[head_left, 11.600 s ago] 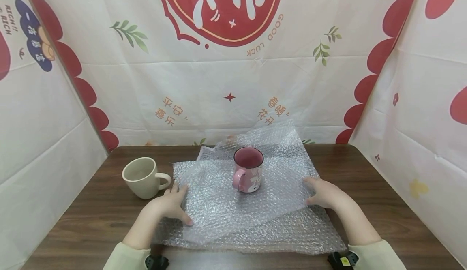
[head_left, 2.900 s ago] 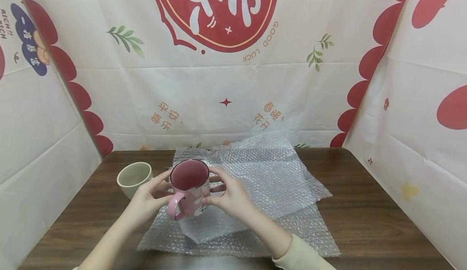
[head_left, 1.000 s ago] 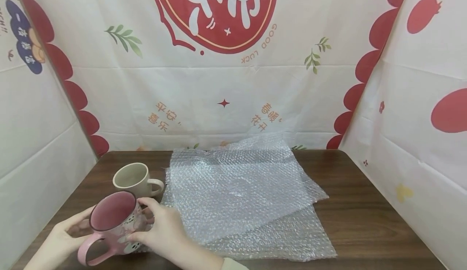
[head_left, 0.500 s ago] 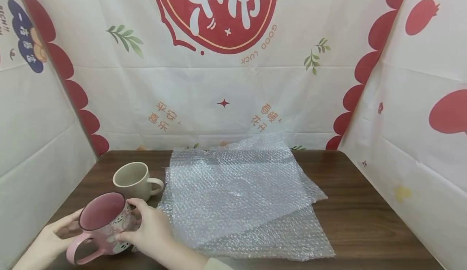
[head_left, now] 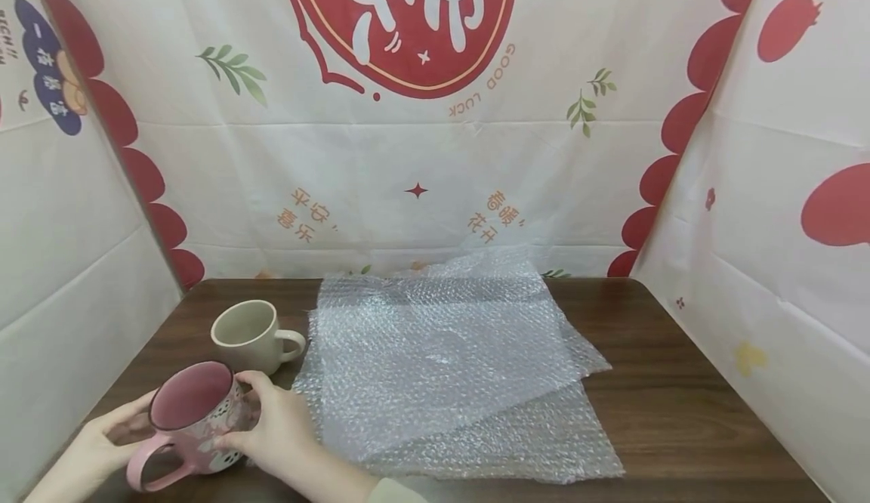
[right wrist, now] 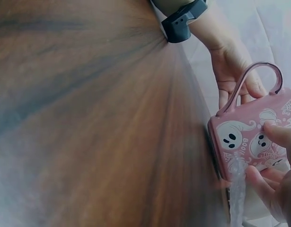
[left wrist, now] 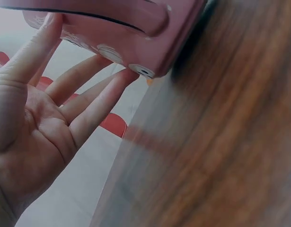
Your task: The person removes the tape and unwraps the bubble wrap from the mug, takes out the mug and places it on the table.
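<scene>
A pink mug with white ghost drawings is at the table's left front, its handle toward the person. Its base is at the tabletop in both wrist views. My left hand holds the mug's left side with thumb and fingertips; the left wrist view shows that hand with long, slightly bent fingers on the pink mug. On the other side my right hand grips the wall between thumb and fingers. Just behind stands a cream mug, handle to the right.
Overlapping sheets of bubble wrap lie across the table's middle, their left edge close to the right hand. The brown wooden table is enclosed by printed cloth walls at back and sides.
The pink mug stood on the bubble wrap earlier; both hands lifted it and carried it left, to the front of the cream mug. Over the last half second it has barely moved.
</scene>
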The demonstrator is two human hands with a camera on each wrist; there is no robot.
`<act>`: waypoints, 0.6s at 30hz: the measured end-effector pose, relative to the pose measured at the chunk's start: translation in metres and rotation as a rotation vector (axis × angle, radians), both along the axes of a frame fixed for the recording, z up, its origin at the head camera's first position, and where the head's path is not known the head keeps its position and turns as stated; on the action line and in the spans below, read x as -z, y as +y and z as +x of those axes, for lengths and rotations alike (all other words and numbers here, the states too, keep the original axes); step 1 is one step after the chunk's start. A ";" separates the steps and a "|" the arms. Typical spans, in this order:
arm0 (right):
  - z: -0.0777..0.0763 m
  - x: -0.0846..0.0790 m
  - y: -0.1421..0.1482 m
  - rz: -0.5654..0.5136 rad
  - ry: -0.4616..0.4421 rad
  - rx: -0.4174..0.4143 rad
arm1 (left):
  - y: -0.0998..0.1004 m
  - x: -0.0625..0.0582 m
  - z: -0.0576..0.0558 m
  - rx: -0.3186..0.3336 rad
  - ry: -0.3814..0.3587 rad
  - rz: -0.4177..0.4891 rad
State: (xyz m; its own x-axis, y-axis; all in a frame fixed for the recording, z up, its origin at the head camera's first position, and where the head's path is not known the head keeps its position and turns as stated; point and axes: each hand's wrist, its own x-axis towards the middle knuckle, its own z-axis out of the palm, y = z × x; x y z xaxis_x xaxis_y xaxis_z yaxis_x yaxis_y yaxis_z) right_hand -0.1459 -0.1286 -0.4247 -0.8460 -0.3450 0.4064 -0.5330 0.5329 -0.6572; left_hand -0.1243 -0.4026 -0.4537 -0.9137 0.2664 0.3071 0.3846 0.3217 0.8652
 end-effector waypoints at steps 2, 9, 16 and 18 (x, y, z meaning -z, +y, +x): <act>-0.001 0.002 0.001 0.000 -0.012 0.000 | 0.000 0.002 -0.003 0.023 0.016 0.002; -0.002 0.003 -0.001 0.008 -0.003 0.014 | -0.002 0.001 -0.002 -0.007 -0.031 -0.050; 0.000 0.005 -0.003 0.056 0.067 0.044 | -0.002 0.003 -0.001 0.025 0.051 -0.026; 0.001 0.005 -0.003 0.070 0.075 0.048 | -0.002 0.004 0.000 0.026 0.071 -0.019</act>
State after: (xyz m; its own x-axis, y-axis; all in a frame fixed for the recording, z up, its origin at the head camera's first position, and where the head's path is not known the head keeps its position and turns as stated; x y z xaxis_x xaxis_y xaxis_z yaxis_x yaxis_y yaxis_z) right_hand -0.1448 -0.1312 -0.4300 -0.8305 -0.3345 0.4454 -0.5519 0.6019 -0.5771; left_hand -0.1243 -0.4048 -0.4579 -0.8825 0.2963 0.3652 0.4530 0.3271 0.8293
